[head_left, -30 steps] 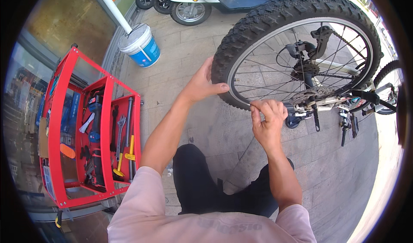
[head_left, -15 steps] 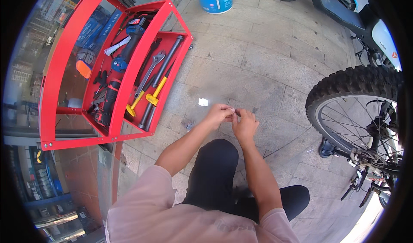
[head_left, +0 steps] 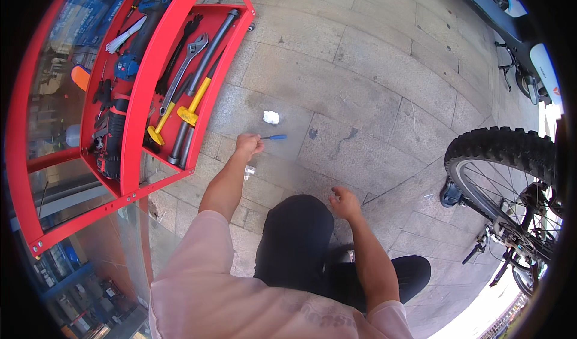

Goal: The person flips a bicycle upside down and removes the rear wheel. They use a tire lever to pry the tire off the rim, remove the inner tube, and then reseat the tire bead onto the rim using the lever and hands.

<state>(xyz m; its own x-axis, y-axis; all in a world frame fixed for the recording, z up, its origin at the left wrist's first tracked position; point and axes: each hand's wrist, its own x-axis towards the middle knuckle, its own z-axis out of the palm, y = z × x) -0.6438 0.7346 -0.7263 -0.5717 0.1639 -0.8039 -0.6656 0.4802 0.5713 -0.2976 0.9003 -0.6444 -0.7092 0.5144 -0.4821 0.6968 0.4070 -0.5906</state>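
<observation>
Where the two hands met fingertip to fingertip half a second ago, they are now well apart. The left hand (head_left: 249, 145) has gone out toward the cart side and is curled up, the dark end of a slim blue tool (head_left: 277, 137) meeting its fingers; I cannot tell whether it is clamped on the tool, which is over the paving (head_left: 360, 57) and did not show before. The right hand (head_left: 344, 202) is loosely open, its fingers apart and nothing visible in it, just beside the left knee (head_left: 294, 231). A white scrap (head_left: 271, 117) lies near the tool, as it lay near the hands earlier, and a small clear piece (head_left: 249, 171) lies by the left wrist.

The knee stands between the forearms. Close on the left, the red cart (head_left: 144, 87) bounds the space, bearing an adjustable wrench (head_left: 178, 78), a yellow hammer (head_left: 188, 117) and a blue power tool (head_left: 126, 66). Off to the right stand a knobbly bicycle wheel (head_left: 499, 142) and, farther up, a white scooter (head_left: 544, 63)
</observation>
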